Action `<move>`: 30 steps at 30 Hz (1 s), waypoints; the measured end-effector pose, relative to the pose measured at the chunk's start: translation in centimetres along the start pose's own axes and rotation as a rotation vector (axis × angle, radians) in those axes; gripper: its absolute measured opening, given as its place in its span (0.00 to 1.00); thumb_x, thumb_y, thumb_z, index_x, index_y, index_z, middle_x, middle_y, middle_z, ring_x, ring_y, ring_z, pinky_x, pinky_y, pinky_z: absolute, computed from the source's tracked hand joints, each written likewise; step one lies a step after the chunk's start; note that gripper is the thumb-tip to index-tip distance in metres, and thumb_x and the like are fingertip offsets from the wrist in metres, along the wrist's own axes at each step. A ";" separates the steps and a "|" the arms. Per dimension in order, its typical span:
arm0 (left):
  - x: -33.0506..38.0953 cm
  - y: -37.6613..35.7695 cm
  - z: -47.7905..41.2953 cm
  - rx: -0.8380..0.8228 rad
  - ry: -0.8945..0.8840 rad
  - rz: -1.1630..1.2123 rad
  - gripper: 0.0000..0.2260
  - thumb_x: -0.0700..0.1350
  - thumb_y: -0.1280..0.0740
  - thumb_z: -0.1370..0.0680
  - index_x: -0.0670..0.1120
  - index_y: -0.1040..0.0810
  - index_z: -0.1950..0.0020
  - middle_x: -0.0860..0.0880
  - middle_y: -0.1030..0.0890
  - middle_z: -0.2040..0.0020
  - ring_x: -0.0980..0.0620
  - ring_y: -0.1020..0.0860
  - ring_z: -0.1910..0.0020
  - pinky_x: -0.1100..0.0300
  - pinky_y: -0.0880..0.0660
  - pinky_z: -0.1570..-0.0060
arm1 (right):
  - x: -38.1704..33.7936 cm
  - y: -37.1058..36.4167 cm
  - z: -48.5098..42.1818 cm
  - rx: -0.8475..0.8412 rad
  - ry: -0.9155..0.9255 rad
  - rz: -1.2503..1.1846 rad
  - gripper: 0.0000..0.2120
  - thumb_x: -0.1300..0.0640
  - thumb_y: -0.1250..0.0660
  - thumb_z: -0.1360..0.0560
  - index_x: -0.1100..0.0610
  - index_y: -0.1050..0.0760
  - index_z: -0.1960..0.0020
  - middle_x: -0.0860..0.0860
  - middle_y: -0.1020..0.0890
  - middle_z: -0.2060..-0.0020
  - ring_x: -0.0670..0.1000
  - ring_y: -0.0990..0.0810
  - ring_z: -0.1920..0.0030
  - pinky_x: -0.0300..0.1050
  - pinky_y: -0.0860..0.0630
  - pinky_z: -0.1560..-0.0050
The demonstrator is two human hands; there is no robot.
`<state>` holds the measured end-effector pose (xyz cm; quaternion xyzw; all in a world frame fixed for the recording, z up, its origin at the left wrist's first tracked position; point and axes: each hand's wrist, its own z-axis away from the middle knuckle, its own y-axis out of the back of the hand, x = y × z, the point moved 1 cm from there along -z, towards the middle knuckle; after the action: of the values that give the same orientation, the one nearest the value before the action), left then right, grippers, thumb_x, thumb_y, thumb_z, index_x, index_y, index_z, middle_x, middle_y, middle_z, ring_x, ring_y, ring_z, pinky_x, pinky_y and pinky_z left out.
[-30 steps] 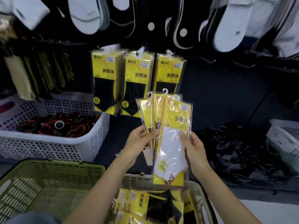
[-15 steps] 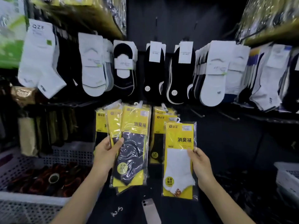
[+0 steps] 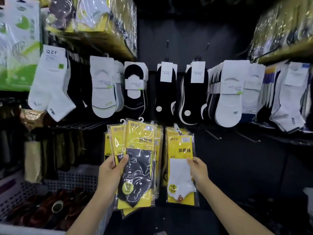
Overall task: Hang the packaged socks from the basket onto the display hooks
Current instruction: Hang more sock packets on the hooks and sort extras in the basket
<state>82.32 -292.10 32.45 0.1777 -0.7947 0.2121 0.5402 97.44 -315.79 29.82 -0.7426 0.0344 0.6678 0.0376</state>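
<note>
My left hand (image 3: 111, 173) grips a fanned bunch of yellow packs of dark socks (image 3: 138, 160) by their left edge, held up in front of the display. My right hand (image 3: 198, 172) pinches the right edge of a single yellow pack with white socks (image 3: 180, 167), raised against more yellow packs hanging behind it (image 3: 169, 133). Bare display hooks (image 3: 213, 135) jut from the dark panel to the right of that pack. The basket is out of view.
Rows of white and black socks on cards (image 3: 166, 92) hang above. A white perforated crate (image 3: 50, 189) with dark red items sits at the lower left. Wrapped bundles (image 3: 94, 19) lie on the upper shelves. Dark plastic lies at the lower right.
The view has risen from the basket to the display. The bunch was split: my left hand took the dark-sock packs left, my right hand carried the white-sock pack up towards the hanging packs.
</note>
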 end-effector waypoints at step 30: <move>-2.4 -2.8 1.7 -0.032 0.067 -0.031 0.11 0.47 0.34 0.22 0.48 0.22 0.41 0.55 0.18 0.46 0.55 0.23 0.41 0.68 0.27 0.45 | -1.8 3.0 5.9 -0.102 0.214 -0.052 0.06 0.58 0.38 0.21 0.54 0.22 0.50 0.51 0.15 0.53 0.49 0.17 0.50 0.46 0.23 0.46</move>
<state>83.31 -295.24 30.11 0.1742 -0.7765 0.1970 0.5726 91.13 -318.22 30.97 -0.8111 -0.0151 0.5845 0.0131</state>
